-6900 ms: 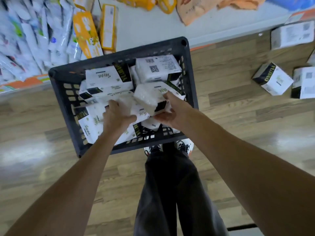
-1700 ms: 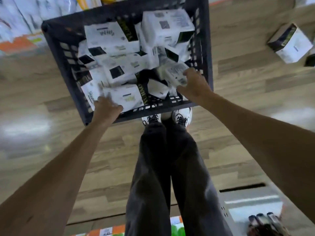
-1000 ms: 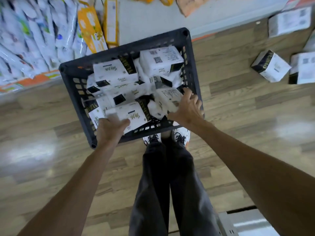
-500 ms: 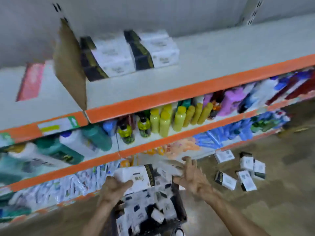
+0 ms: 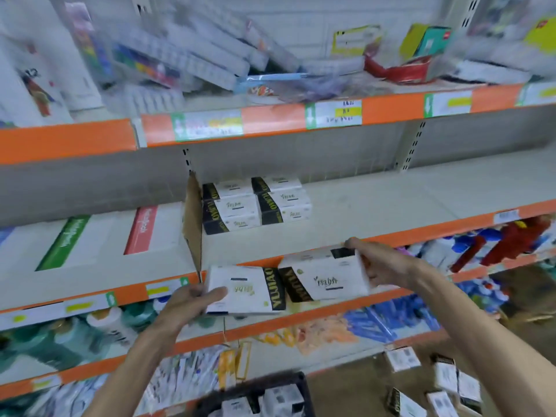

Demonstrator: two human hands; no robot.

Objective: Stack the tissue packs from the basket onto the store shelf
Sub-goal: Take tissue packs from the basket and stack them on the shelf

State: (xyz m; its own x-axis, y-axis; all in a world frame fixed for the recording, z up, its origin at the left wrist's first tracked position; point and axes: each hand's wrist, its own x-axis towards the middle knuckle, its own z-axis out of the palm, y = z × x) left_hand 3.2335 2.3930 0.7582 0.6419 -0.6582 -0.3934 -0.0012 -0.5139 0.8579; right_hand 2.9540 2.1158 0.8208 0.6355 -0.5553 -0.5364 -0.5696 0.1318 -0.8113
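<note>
1. The grey metal store shelf with orange front strip runs across the middle of the view. The shelf above it carries blurred goods that I cannot name.
2. The white flat boxes with a green and a red stripe lie on the left part of this shelf. The upright brown cardboard divider stands just beside them.
3. The dark plastic basket is at the bottom edge, on the floor below the hands. White tissue packs lie inside it, and only its far part shows.
4. Two stacks of white tissue packs with black ends stand side by side at the back of the shelf. The left stack touches the divider.
5. The right hand holds a white tissue pack with black band by its right end. Its grip is closed, with fingers over the top edge. This pack is tilted, in front of the orange strip.
6. The left hand holds a second white tissue pack with black band. Its grip is closed, with the thumb across the face. The pack is just below the shelf front, its black band beside the other pack's band.
7. Several loose white packs lie on the brown floor at the lower right.
</note>
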